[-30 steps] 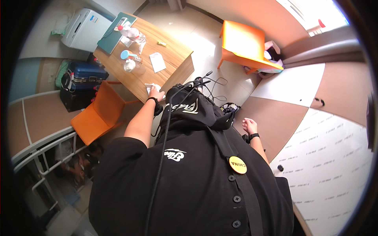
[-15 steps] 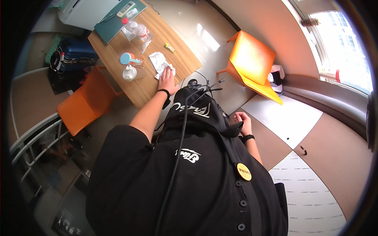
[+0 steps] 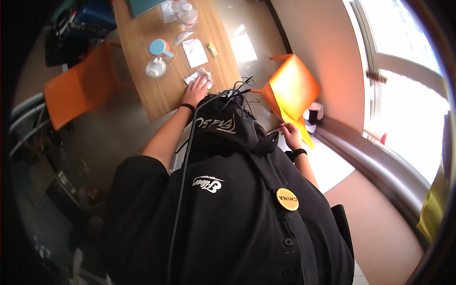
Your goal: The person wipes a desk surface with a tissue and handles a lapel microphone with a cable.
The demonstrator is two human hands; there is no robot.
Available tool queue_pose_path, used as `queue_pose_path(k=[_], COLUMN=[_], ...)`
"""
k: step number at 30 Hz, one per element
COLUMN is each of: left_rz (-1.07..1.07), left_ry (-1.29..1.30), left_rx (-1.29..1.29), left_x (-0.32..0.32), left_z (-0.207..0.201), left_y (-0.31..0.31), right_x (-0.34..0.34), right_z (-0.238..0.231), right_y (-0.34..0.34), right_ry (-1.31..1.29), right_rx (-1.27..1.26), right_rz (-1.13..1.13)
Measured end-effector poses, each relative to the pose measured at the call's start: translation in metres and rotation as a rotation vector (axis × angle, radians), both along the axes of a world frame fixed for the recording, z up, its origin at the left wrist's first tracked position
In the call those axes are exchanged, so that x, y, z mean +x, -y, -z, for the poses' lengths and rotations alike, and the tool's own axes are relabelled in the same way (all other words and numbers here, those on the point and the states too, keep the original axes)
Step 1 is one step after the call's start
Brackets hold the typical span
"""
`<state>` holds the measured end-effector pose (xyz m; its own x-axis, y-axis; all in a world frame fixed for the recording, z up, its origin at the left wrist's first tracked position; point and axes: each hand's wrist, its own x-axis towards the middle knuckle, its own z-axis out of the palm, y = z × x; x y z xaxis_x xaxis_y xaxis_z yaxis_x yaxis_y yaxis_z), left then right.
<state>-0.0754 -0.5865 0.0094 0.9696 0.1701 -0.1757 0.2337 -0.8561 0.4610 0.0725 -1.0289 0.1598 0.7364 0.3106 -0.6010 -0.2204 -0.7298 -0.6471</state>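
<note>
My left hand point(image 3: 195, 91) lies over a crumpled white tissue point(image 3: 203, 75) near the right edge of the wooden table point(image 3: 156, 97), its fingers pressing the tissue against the top. Just beyond it lies a flat white sheet of tissue or paper point(image 3: 194, 53), with a small yellow packet-like thing point(image 3: 212, 50) to its right. Left of these stand a cup with a light blue lid point(image 3: 158, 47) and a clear container with a whitish top point(image 3: 155, 68). By my right side, my right hand point(image 3: 291, 136) hangs with loosely curled fingers; nothing shows in it.
Clear plastic bottles point(image 3: 188, 16) stand farther back on the table, near a green mat point(image 3: 145, 6). An orange chair point(image 3: 294, 88) is at the right by the wall, another orange chair point(image 3: 80, 85) at the left. Black cables point(image 3: 237, 90) hang before my body.
The crumpled tissue has come toward me under my left hand, apart from the flat white sheet. The whole view has turned and shifted. My right hand stays by my side.
</note>
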Motion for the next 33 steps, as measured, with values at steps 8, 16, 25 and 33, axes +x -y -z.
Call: queue_pose_path(k=[8,16,25,33], left_rz=[-0.102,-0.261,-0.226,-0.248], left_ry=[-0.049,-0.13,-0.239,-0.173], left_rx=[0.006,0.026,0.043,0.028], left_x=[-0.052,-0.013,0.107,0.136], left_z=[-0.019,-0.005,-0.026,-0.031], left_y=[0.037,0.063,0.103,0.116], right_x=[0.09,0.166,0.188,0.173], right_z=[0.026,0.011,0.0,0.021], right_y=[-0.022,0.0,0.116,0.147], right_ry=[-0.025,0.028,0.054,0.032], right_rx=[0.058,0.197,0.22,0.282], right_rz=[-0.232,-0.263,-0.002,0.035])
